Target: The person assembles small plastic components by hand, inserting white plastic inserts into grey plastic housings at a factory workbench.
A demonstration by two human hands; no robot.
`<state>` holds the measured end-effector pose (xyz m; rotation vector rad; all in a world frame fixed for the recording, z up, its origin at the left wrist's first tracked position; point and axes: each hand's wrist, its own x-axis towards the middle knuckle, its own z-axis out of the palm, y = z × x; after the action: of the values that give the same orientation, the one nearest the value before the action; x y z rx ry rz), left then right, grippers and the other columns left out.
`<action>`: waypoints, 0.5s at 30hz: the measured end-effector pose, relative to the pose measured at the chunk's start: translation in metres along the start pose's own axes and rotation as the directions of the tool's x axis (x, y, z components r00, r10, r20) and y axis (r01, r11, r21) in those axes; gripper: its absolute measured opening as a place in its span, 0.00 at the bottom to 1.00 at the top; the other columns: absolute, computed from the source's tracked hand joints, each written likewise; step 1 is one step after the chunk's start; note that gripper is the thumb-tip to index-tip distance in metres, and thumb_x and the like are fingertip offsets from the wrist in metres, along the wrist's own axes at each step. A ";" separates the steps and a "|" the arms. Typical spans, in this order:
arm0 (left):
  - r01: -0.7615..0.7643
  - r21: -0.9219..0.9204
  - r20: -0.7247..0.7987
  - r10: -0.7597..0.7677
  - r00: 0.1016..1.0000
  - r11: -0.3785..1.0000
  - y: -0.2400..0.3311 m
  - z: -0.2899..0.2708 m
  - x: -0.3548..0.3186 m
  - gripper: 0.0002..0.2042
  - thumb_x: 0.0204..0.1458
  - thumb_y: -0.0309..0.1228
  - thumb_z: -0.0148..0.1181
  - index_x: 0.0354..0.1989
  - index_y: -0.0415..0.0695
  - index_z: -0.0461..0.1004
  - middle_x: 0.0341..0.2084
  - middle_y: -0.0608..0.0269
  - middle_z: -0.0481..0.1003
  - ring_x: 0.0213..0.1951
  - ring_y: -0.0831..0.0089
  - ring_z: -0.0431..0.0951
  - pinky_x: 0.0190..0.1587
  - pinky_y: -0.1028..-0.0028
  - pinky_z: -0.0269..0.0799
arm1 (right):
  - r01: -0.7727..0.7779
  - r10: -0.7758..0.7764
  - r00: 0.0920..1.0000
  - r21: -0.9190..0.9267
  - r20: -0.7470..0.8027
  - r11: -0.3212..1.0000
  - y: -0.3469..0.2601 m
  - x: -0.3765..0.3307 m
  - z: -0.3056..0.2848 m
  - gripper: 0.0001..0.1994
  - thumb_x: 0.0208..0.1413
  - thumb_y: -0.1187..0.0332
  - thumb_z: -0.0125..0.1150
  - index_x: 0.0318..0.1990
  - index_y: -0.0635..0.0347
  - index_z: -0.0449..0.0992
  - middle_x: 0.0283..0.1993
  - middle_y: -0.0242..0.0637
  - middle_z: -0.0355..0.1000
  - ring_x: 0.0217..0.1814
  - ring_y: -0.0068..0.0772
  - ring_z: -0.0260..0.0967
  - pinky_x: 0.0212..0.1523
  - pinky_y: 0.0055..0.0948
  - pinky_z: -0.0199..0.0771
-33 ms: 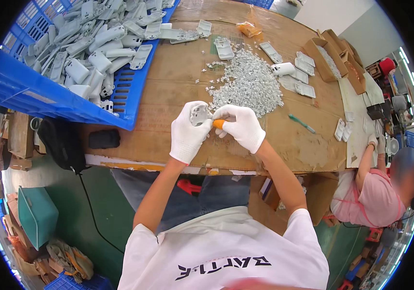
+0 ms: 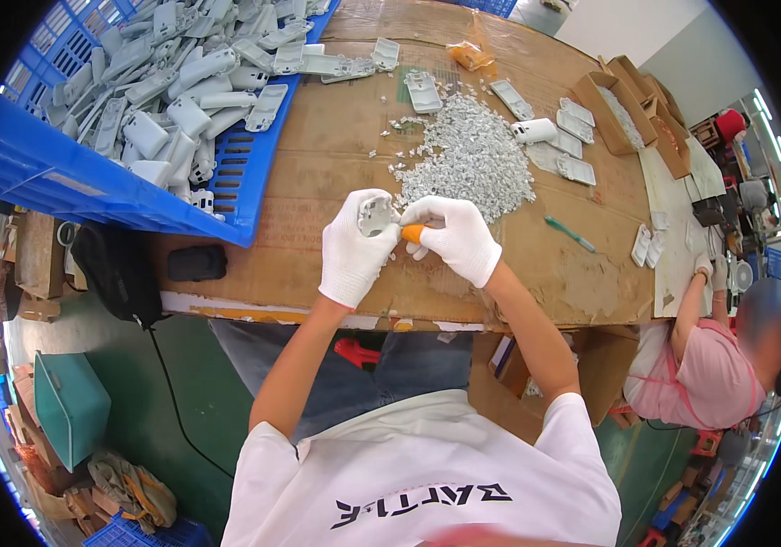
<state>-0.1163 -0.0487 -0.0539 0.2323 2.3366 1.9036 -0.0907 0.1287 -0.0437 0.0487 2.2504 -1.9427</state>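
My left hand (image 2: 354, 251), in a white knit glove, is closed around a white plastic housing (image 2: 376, 217) whose hollow inner side faces up. The gloved right hand (image 2: 457, 239) is pinched close against the housing's right edge. An orange piece (image 2: 413, 233) shows at its fingers; whether it is a finger cover or a tool handle I cannot tell. Anything small between those fingertips is hidden. Just beyond both hands lies a heap of small whitish parts (image 2: 472, 155) on the cardboard-covered table (image 2: 318, 155).
A blue crate (image 2: 126, 196) full of white housings stands at left. More housings (image 2: 565, 141) lie right of the heap, near cardboard boxes (image 2: 614, 109). A green pen-like tool (image 2: 570, 233) lies at right, a black case (image 2: 196, 263) at left. Another person (image 2: 700, 369) works at far right.
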 end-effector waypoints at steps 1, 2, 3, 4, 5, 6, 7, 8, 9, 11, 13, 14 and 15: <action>-0.119 0.082 -0.006 0.120 0.993 0.989 -0.004 -0.002 0.004 0.17 0.48 0.25 0.65 0.47 0.44 0.74 0.35 0.57 0.81 0.38 0.68 0.84 0.43 0.71 0.77 | -0.036 0.032 0.998 0.067 0.050 0.997 -0.002 0.004 -0.002 0.08 0.55 0.80 0.58 0.41 0.69 0.78 0.35 0.38 0.78 0.32 0.25 0.78 0.33 0.25 0.82; -0.119 0.082 -0.006 0.120 0.993 0.989 -0.008 -0.003 0.008 0.17 0.48 0.25 0.65 0.47 0.44 0.74 0.35 0.57 0.81 0.38 0.68 0.84 0.43 0.71 0.77 | -0.075 0.062 0.993 0.131 0.102 0.989 -0.003 0.007 -0.004 0.07 0.55 0.81 0.57 0.41 0.69 0.77 0.36 0.39 0.77 0.33 0.27 0.79 0.33 0.26 0.83; -0.118 0.084 -0.017 0.120 0.993 0.989 -0.013 -0.005 0.012 0.16 0.48 0.26 0.65 0.47 0.44 0.74 0.35 0.57 0.81 0.39 0.67 0.84 0.43 0.71 0.77 | -0.076 0.063 0.993 0.130 0.102 0.989 -0.002 0.011 -0.007 0.07 0.55 0.81 0.57 0.41 0.69 0.77 0.36 0.39 0.77 0.33 0.27 0.79 0.33 0.26 0.83; -0.116 0.085 -0.028 0.119 0.993 0.990 -0.017 -0.007 0.017 0.16 0.48 0.26 0.65 0.47 0.44 0.74 0.36 0.57 0.81 0.39 0.67 0.84 0.43 0.71 0.77 | -0.104 0.083 0.989 0.169 0.123 0.980 0.000 0.015 -0.010 0.07 0.55 0.82 0.56 0.41 0.69 0.76 0.37 0.39 0.77 0.34 0.28 0.78 0.33 0.27 0.83; -0.062 0.085 -0.014 0.063 0.998 0.994 -0.017 -0.011 0.023 0.17 0.48 0.23 0.63 0.49 0.41 0.73 0.37 0.62 0.82 0.40 0.77 0.81 0.45 0.75 0.76 | -0.132 0.103 0.984 0.206 0.146 0.970 0.002 0.019 -0.012 0.07 0.54 0.82 0.55 0.41 0.69 0.76 0.37 0.39 0.76 0.34 0.29 0.78 0.34 0.28 0.83; -0.046 0.110 -0.017 0.048 0.999 0.993 -0.020 -0.015 0.030 0.17 0.48 0.24 0.63 0.49 0.41 0.73 0.37 0.61 0.81 0.41 0.76 0.81 0.46 0.75 0.76 | -0.102 0.079 0.990 0.202 0.119 0.974 0.004 0.023 -0.014 0.07 0.54 0.82 0.54 0.40 0.69 0.75 0.36 0.39 0.76 0.34 0.29 0.78 0.34 0.28 0.83; -0.030 0.134 -0.021 0.033 0.999 0.991 -0.025 -0.018 0.036 0.17 0.48 0.24 0.64 0.49 0.41 0.73 0.37 0.61 0.81 0.42 0.75 0.81 0.47 0.74 0.75 | -0.102 0.079 0.990 0.202 0.121 0.974 0.005 0.026 -0.015 0.07 0.54 0.82 0.54 0.40 0.69 0.75 0.36 0.39 0.76 0.34 0.29 0.78 0.34 0.28 0.83; -0.045 0.196 -0.013 0.049 0.999 0.979 -0.033 -0.024 0.044 0.18 0.48 0.27 0.64 0.49 0.40 0.72 0.40 0.58 0.79 0.45 0.70 0.80 0.50 0.72 0.73 | -0.079 0.053 0.991 0.208 0.127 0.975 0.005 0.032 -0.013 0.07 0.54 0.82 0.55 0.40 0.69 0.75 0.36 0.38 0.76 0.34 0.28 0.78 0.34 0.27 0.82; -0.044 0.199 -0.018 0.048 0.999 0.979 -0.040 -0.026 0.052 0.18 0.48 0.27 0.64 0.49 0.40 0.72 0.40 0.58 0.79 0.45 0.70 0.80 0.50 0.72 0.73 | -0.057 0.029 0.991 0.215 0.130 0.975 0.005 0.037 -0.012 0.06 0.54 0.81 0.56 0.40 0.69 0.75 0.35 0.38 0.76 0.33 0.27 0.78 0.34 0.26 0.82; -0.193 0.453 -0.067 0.249 0.966 0.871 -0.049 -0.031 0.063 0.19 0.49 0.29 0.64 0.50 0.40 0.71 0.44 0.55 0.77 0.49 0.67 0.78 0.53 0.70 0.71 | 0.025 -0.046 0.994 0.209 0.097 0.978 0.002 0.050 0.001 0.06 0.53 0.81 0.58 0.39 0.68 0.74 0.33 0.36 0.75 0.32 0.26 0.78 0.33 0.24 0.80; -0.161 0.455 -0.014 0.188 0.982 0.876 -0.044 -0.037 0.065 0.20 0.49 0.32 0.65 0.50 0.41 0.69 0.48 0.49 0.73 0.52 0.56 0.75 0.55 0.63 0.70 | 0.089 -0.109 0.991 0.242 0.071 0.966 -0.008 0.056 0.020 0.06 0.54 0.80 0.58 0.39 0.68 0.74 0.34 0.36 0.75 0.33 0.25 0.76 0.35 0.25 0.80; -0.129 0.372 0.032 0.126 0.991 0.919 -0.042 -0.040 0.065 0.21 0.49 0.33 0.66 0.50 0.41 0.69 0.47 0.49 0.73 0.52 0.57 0.75 0.55 0.64 0.70 | 0.135 -0.149 0.988 0.263 0.035 0.955 -0.010 0.060 0.031 0.06 0.55 0.81 0.57 0.40 0.69 0.74 0.35 0.36 0.75 0.34 0.25 0.76 0.35 0.25 0.80; -0.091 0.286 0.088 0.069 0.994 0.954 -0.040 -0.041 0.064 0.21 0.49 0.33 0.67 0.50 0.41 0.69 0.47 0.49 0.74 0.52 0.57 0.76 0.55 0.64 0.70 | 0.179 -0.185 0.983 0.282 -0.007 0.943 -0.009 0.063 0.039 0.07 0.55 0.81 0.56 0.41 0.69 0.74 0.36 0.37 0.75 0.35 0.25 0.76 0.36 0.25 0.80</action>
<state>-0.1884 -0.0837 -0.0839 0.4258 2.5826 1.5432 -0.1498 0.0831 -0.0496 -0.1482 2.0110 -2.3363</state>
